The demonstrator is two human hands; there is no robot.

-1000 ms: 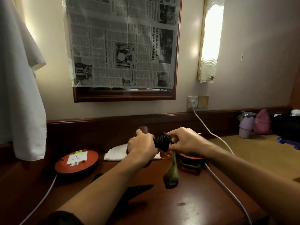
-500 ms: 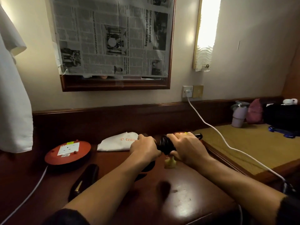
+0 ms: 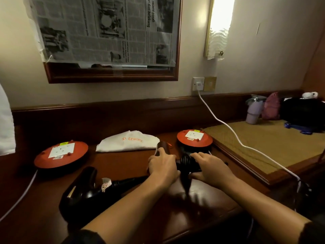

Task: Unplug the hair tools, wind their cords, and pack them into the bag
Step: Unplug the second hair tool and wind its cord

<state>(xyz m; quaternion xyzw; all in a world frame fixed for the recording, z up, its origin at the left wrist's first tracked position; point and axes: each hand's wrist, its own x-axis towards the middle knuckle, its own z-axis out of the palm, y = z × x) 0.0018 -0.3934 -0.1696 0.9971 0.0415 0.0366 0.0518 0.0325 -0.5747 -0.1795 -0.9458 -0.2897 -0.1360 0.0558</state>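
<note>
My left hand (image 3: 162,165) grips the brown barrel of a hair tool (image 3: 163,147) low over the wooden desk. My right hand (image 3: 209,167) holds the tool's black cord, wound in a tight coil (image 3: 186,162) round the handle between both hands. A blurred loose end of cord (image 3: 185,182) hangs below the coil. A black hair dryer (image 3: 82,189) lies on the desk at the front left, its cord with a paper tag running toward my left wrist. A white cloth bag (image 3: 129,140) printed "tracey" lies flat by the back panel.
Two red round extension reels stand on the desk, one at the left (image 3: 60,156), one behind my right hand (image 3: 194,138). A white cable (image 3: 228,129) runs from the wall socket (image 3: 198,84) across the padded surface on the right, where a tumbler (image 3: 253,111), pink pouch and black bag stand.
Both hands came down with the tool from mid-air to just above the desk. The dangling cord end shortened. The view tilted down, showing the hair dryer and the right reel.
</note>
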